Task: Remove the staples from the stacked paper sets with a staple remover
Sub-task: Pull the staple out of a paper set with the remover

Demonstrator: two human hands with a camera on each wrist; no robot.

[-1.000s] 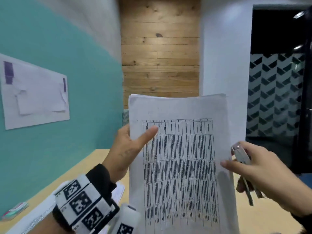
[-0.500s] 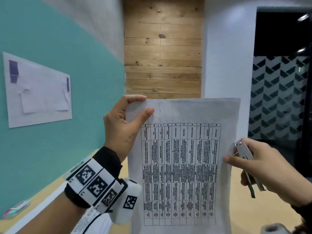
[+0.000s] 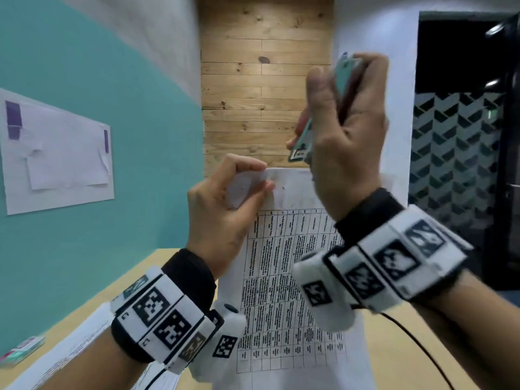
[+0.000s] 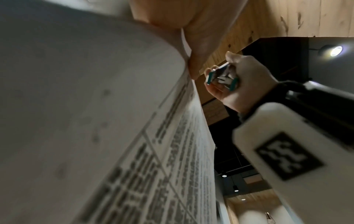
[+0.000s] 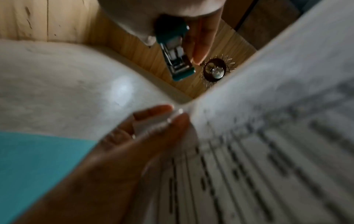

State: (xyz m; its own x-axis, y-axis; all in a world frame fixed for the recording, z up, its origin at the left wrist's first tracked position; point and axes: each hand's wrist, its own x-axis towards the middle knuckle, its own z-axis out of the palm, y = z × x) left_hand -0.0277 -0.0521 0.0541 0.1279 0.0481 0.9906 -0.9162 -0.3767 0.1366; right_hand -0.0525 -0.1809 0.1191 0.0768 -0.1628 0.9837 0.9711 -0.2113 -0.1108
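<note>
Left hand now pinches the stapled paper set's top left corner, up from its side edge, while the right hand, off the sheet, wraps the teal staple remover just above, apparently lining up the pull.

Both forearms are raised in front of the body, each wrist wrapped in a black band carrying white marker blocks. The left hand is held upright with the palm turned inward; its thumb and forefinger are curled together, and the top left corner of the paper set is pinched between them. The right hand is lifted higher, just above that corner, with the back of the hand toward the head. Its fingers are wrapped round the staple remover, whose tip is pointed downward.
</note>
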